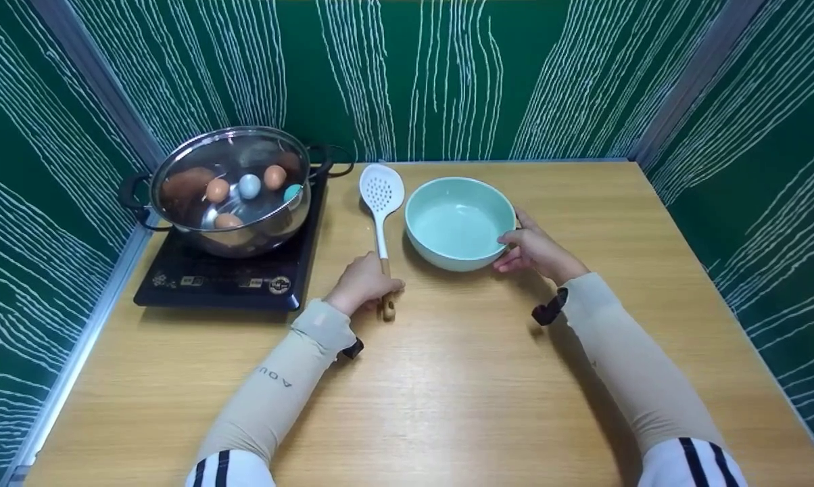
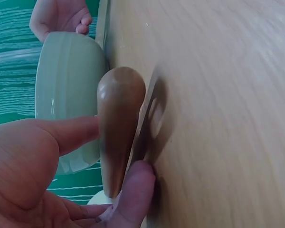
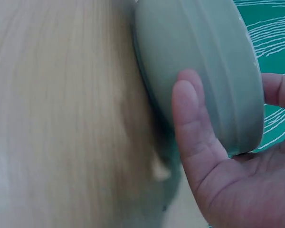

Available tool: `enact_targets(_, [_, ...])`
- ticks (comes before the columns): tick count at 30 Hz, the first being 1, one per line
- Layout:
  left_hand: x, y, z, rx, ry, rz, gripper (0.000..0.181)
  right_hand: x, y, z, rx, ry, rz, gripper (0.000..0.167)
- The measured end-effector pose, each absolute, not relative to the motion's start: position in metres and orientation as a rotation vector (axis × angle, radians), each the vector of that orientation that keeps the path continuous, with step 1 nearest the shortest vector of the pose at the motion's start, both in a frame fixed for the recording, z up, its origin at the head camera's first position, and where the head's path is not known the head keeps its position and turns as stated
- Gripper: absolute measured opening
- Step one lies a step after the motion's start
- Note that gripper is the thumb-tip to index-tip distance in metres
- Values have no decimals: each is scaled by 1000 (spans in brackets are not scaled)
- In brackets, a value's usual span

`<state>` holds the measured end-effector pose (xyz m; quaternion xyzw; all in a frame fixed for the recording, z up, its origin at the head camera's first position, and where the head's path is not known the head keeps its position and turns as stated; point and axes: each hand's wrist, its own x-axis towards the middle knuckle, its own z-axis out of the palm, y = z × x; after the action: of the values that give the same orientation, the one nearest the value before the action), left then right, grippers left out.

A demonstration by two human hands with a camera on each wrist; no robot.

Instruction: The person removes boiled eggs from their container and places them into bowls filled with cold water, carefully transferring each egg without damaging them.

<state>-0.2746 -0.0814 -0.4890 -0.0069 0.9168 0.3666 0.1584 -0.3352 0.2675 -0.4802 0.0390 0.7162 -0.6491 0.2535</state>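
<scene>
In the head view the left hand [image 1: 365, 282] pinches the wooden handle [image 1: 387, 310] of a white slotted spoon [image 1: 382, 189]. Thumb and fingers lie on both sides of that handle [image 2: 119, 109] in the left wrist view. The right hand [image 1: 539, 250] grips the right side of a light green bowl [image 1: 458, 223], thumb at the rim and fingers against the outer wall. The right wrist view shows fingers of the right hand [image 3: 228, 171] on the wall of the bowl [image 3: 204, 71]. The bowl stands just right of the spoon and looks empty.
A steel pot [image 1: 245, 240] with a glass lid [image 1: 234, 145] stands on a black induction cooker [image 1: 221, 287] at the left, several brown and blue-green eggs [image 1: 249, 186] visible in it. Green walls with white lines enclose the wooden table [image 1: 447, 406] at back and sides.
</scene>
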Motion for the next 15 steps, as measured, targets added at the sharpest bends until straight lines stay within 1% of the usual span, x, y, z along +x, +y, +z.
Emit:
enact_targets(4, [-278,-80,-493,-8,2626,1030,38,-334,266,-487,77,1879,-1828,89])
enact_targets(5, [-282,-82,-501,21,2637,1034,40,-334,266,-489,72,1865,-1842,89])
enact_targets(8, [-293,-84,-517,49,2659,1010,41,-334,266,-495,52,1841,-1880,87])
enact_targets(9, [-297,-85,-524,62,2667,1013,40,-334,266,-496,49,1834,-1892,87])
enact_targets(11, [-298,-87,-526,65,2666,1023,38,-333,266,-497,43,1817,-1920,86])
enact_targets(13, [-292,-85,-514,40,2645,1043,33,-333,266,-499,35,1802,-1946,86])
enact_targets(14, [-292,-87,-516,55,2643,1080,29,-333,266,-499,33,1795,-1955,86])
enact_targets(15, [-288,-87,-509,44,2622,1113,25,-333,266,-499,33,1787,-1964,86])
